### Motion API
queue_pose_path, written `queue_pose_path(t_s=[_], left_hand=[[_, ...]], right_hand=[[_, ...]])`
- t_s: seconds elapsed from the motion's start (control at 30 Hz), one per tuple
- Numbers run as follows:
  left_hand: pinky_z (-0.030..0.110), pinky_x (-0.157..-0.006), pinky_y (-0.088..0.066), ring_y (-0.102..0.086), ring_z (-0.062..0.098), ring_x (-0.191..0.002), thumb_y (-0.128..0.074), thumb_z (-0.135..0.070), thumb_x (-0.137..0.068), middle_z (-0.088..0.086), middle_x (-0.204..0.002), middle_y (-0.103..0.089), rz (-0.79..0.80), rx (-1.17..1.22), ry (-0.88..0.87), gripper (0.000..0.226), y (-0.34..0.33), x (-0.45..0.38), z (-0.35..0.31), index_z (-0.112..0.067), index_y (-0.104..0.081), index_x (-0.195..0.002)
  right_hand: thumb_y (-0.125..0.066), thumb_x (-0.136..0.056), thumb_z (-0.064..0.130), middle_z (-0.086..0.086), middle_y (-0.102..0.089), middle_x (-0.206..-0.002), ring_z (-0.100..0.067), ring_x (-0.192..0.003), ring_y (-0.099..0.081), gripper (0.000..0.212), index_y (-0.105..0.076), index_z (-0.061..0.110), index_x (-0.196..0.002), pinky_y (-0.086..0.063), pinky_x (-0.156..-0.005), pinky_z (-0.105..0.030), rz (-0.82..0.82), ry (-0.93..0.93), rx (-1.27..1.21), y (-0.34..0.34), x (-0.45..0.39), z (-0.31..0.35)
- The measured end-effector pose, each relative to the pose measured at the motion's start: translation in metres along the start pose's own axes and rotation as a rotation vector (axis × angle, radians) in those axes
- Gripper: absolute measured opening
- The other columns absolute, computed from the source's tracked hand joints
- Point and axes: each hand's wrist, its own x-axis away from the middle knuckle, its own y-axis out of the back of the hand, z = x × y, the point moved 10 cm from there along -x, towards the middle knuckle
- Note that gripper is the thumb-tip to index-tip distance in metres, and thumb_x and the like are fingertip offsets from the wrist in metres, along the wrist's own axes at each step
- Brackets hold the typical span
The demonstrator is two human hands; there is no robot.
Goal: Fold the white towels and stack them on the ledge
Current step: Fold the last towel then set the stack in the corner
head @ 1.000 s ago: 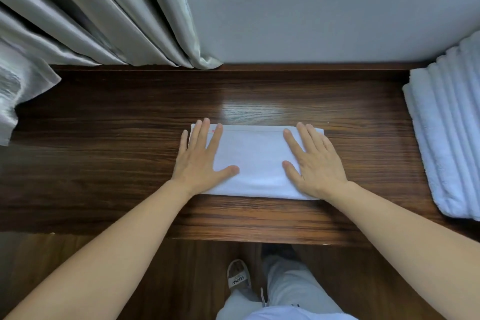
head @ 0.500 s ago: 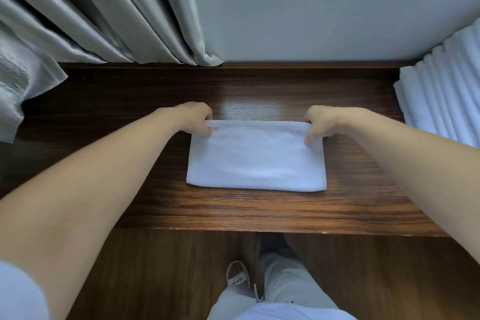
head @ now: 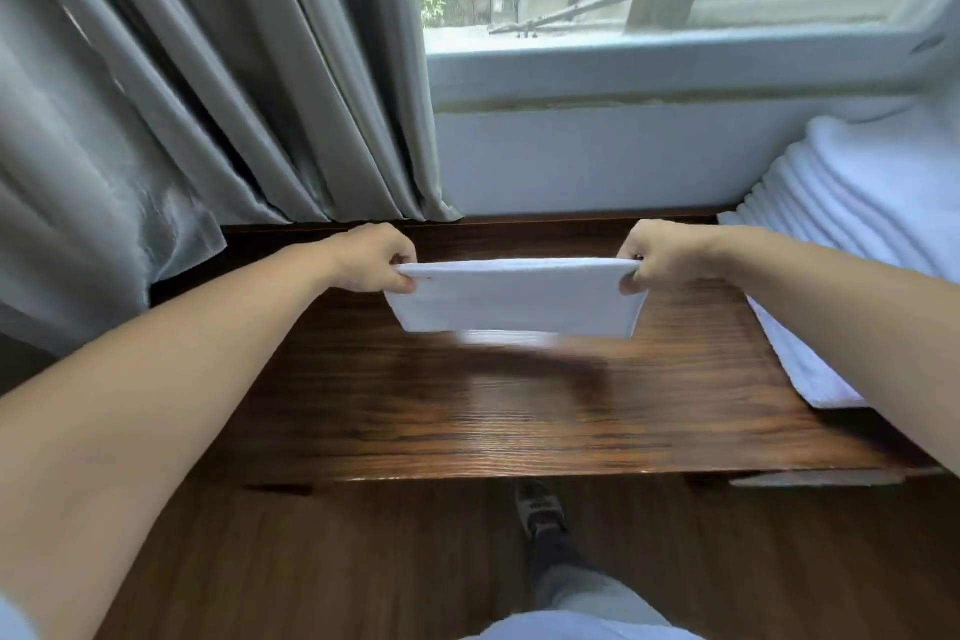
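Each hand, left and right, has its grip pinched on a top corner of the folded towel, hanging above the desk; I think a loose pinch could let the fold open before the stack

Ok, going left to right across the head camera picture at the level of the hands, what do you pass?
Grey curtain → left hand → folded white towel → right hand → stack of white towels.
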Motion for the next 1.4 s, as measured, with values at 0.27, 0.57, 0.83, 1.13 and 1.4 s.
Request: queue_pose_path(t_s=[0.27, 0.57, 0.83, 1.13, 1.4], left_hand=[[0.031, -0.062, -0.046, -0.062, 0.018, -0.078, -0.065, -0.032, -0.097, 0.001, -0.089, -0.063, -0.296, 0.094, -0.149, 0.013, 0.093, 0.043, -0.07, -0.02, -0.062, -0.093], [0.029, -0.062, -0.041, -0.053, 0.011, -0.069, -0.07, -0.02, -0.094, -0.004, -0.074, -0.061, -0.395, 0.349, -0.343, 0.01, 0.106, 0.013, -0.192, -0.021, -0.064, -0.085], [0.033, -0.061, -0.038, -0.044, 0.018, -0.061, -0.069, -0.027, -0.083, 0.002, -0.063, -0.048, -0.444, 0.535, -0.347, 0.03, 0.123, -0.062, -0.292, -0.005, -0.053, -0.069], [0.036, -0.069, -0.048, -0.053, 0.018, -0.077, -0.043, -0.068, -0.09, 0.005, -0.084, -0.053, -0.364, 0.78, -0.386, 0.065, 0.116, -0.17, -0.372, -0.004, -0.052, -0.099], [0.033, -0.067, -0.037, -0.044, 0.011, -0.072, -0.043, -0.048, -0.106, -0.007, -0.08, -0.044, -0.441, 0.707, -0.456, 0.03, 0.122, -0.222, -0.427, -0.022, -0.037, -0.092]], right_hand=[[-0.067, -0.084, 0.011, -0.004, -0.039, -0.058, -0.023, -0.059, -0.036, 0.033, -0.045, 0.01, -0.06, -0.027, -0.054, -0.033, -0.396, -0.067, -0.028, 0.082, 0.119, -0.011], [-0.064, -0.082, 0.008, -0.007, -0.048, -0.058, -0.024, -0.06, -0.042, 0.03, -0.048, 0.012, -0.057, -0.028, -0.053, -0.034, -0.689, -0.3, -0.22, 0.095, 0.26, -0.104], [-0.062, -0.08, 0.005, -0.006, -0.045, -0.06, -0.021, -0.06, -0.037, 0.029, -0.046, 0.013, -0.057, -0.027, -0.056, -0.032, -0.874, -0.476, -0.482, 0.086, 0.325, -0.2], [-0.065, -0.091, 0.009, -0.003, -0.052, -0.069, -0.018, -0.064, -0.043, 0.014, -0.058, -0.001, -0.083, -0.035, -0.06, -0.03, -1.159, -0.423, -0.778, 0.082, 0.332, -0.266], [-0.049, -0.095, 0.003, 0.009, -0.067, -0.081, -0.014, -0.072, -0.064, 0.028, -0.057, 0.029, -0.099, -0.051, -0.063, -0.034, -1.126, -0.437, -0.654, 0.066, 0.308, -0.274]])
